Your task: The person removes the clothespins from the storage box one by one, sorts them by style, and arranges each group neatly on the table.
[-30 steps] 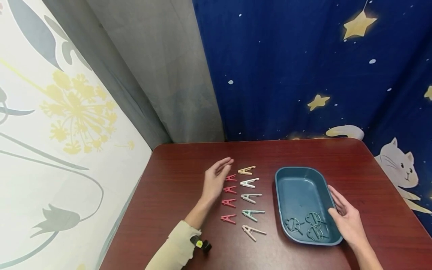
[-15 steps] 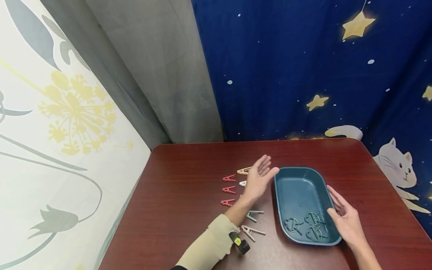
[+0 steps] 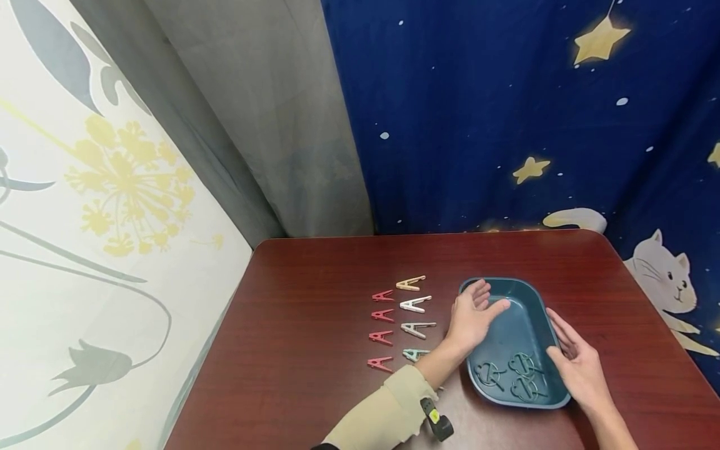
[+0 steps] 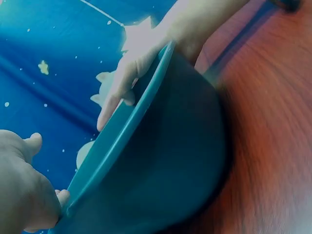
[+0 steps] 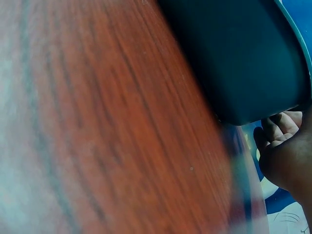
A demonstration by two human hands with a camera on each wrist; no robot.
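A blue plastic tray (image 3: 509, 331) stands on the table, with three dark green looped wire-like pieces (image 3: 524, 378) lying in its near end. My right hand (image 3: 579, 365) holds the tray's right rim, thumb over the edge and fingers along the outer wall. My left hand (image 3: 472, 317) is at the tray's left rim, fingers extended and thumb pointing over the inside; nothing shows in it. Left of the tray lie two columns of clothespins: several red clothespins (image 3: 382, 315), and yellow (image 3: 410, 284), white (image 3: 415, 304), pale grey (image 3: 417, 329) and mint (image 3: 413, 354) ones. My left forearm partly covers the mint one.
The dark red-brown wooden table (image 3: 304, 325) ends at a far edge before a grey curtain (image 3: 292, 125) and a blue star-patterned curtain (image 3: 461, 125). A floral white wall (image 3: 112, 300) borders the left. A black wrist strap device (image 3: 437, 420) hangs under my left sleeve.
My left hand has moved right, from beside the red clothespins, across the other column, to the tray's left rim. My right hand and the tray have stayed in place.
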